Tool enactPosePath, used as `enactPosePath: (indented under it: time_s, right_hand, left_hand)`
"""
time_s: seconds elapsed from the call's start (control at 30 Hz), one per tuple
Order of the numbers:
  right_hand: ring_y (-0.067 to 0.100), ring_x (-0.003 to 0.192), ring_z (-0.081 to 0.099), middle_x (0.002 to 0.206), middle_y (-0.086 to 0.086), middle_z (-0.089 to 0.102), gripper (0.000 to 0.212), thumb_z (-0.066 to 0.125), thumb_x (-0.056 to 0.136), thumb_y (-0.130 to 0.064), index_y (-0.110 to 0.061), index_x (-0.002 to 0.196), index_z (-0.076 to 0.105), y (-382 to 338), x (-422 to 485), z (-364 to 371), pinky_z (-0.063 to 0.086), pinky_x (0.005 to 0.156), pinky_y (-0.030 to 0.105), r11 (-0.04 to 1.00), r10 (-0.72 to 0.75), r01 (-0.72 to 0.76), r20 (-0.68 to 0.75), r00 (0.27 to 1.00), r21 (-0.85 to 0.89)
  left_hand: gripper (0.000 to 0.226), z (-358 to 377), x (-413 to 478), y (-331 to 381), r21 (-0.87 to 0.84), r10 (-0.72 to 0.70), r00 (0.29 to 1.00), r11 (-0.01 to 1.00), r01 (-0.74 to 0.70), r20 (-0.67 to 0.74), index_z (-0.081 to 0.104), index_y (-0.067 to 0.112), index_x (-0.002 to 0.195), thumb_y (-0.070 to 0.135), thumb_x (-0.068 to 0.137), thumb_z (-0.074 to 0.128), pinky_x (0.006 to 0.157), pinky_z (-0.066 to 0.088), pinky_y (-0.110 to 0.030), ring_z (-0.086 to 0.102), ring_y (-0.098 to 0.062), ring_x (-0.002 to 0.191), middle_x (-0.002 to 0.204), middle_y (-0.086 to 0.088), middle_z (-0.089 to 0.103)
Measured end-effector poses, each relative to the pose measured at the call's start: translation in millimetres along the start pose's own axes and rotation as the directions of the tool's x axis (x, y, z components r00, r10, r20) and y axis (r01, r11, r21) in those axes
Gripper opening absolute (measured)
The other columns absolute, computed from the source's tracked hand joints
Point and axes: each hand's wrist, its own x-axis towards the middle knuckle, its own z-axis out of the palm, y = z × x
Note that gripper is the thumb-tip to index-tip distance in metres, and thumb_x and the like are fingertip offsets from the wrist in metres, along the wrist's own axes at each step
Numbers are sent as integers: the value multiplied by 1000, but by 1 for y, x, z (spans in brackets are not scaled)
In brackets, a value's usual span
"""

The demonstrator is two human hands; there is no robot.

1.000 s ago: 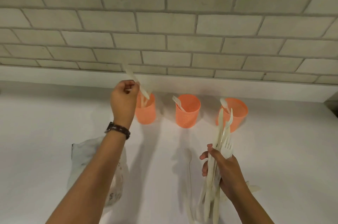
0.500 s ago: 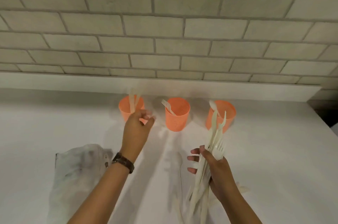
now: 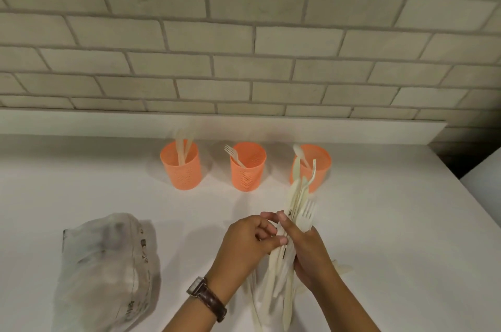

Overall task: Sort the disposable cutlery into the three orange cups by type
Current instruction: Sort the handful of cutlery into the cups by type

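Three orange cups stand in a row near the wall. The left cup [image 3: 181,169] holds knives, the middle cup [image 3: 248,170] a fork, the right cup [image 3: 320,166] a spoon. My right hand [image 3: 311,255] grips a bundle of pale disposable cutlery [image 3: 299,204] upright in front of the right cup, a fork and other pieces fanning out on top. My left hand [image 3: 244,243], with a watch on its wrist, is at the bundle's left side, fingers curled onto its stems beside my right fingertips. The stems' lower ends hang down to the counter.
A crumpled clear plastic bag [image 3: 105,272] lies on the white counter [image 3: 393,223] at the left. A few loose cutlery pieces [image 3: 343,269] lie behind my right wrist. A brick wall with a white ledge backs the cups; the counter's edge runs along the right.
My left hand let a knife go into the left cup, then came back down and right to the bundle. The right hand kept holding the bundle.
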Motion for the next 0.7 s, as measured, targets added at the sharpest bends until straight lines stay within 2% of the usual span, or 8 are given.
enactPosePath:
  time_s: [0.1, 0.23, 0.37, 0.47, 0.53, 0.7]
  right_hand:
    - [39, 95, 68, 104, 16, 72, 29, 58, 86, -26, -3, 100, 69, 0, -1, 1, 55, 81, 53, 1000, 10, -10, 24, 1000, 2]
    - [39, 91, 69, 101, 16, 73, 24, 61, 81, -30, -11, 89, 73, -3, -1, 5, 55, 80, 55, 1000, -8, 9, 25, 1000, -26]
    - [36, 82, 71, 91, 19, 74, 26, 57, 90, -27, -6, 92, 71, -2, 0, 4, 58, 75, 50, 999, -8, 8, -3, 1000, -51]
    - [25, 61, 68, 70, 13, 70, 24, 56, 92, -23, -5, 84, 68, -3, -1, 5, 56, 54, 37, 998, 17, -18, -27, 1000, -67]
    - [22, 52, 62, 64, 13, 64, 23, 57, 92, -20, -3, 78, 65, -3, -1, 7, 53, 47, 35, 998, 35, -37, -40, 999, -51]
    - [22, 50, 60, 61, 13, 59, 21, 60, 90, -18, -3, 76, 63, -1, -1, 8, 55, 50, 38, 999, 38, -40, -79, 996, -33]
  left_hand:
    - [21, -8, 3, -1, -59, -44, 998, 997, 46, 36, 67, 16, 77, 26, 67, 82, 67, 53, -26, 61, -8, 53, 55, 5, 64]
    - [18, -14, 5, -2, -79, -70, 997, 994, 73, 31, 66, 15, 79, 25, 71, 79, 62, 49, -22, 58, -6, 49, 51, 6, 63]
    - [14, -20, 2, 1, -193, -97, 995, 976, 102, 33, 63, 11, 78, 17, 76, 75, 56, 50, -18, 57, -5, 48, 55, 3, 66]
    - [13, -27, 2, 4, -258, -104, 994, 960, 105, 17, 62, 10, 78, 14, 77, 74, 55, 50, -19, 57, -7, 50, 61, -3, 66]
    - [12, -30, 4, 7, -299, -110, 994, 949, 101, -11, 62, 9, 79, 12, 77, 73, 54, 49, -19, 56, -8, 49, 61, -5, 63]
    - [12, -40, 9, 15, -346, -104, 993, 935, 77, -60, 65, 7, 85, 11, 76, 73, 56, 52, -19, 57, -9, 52, 64, -5, 64]
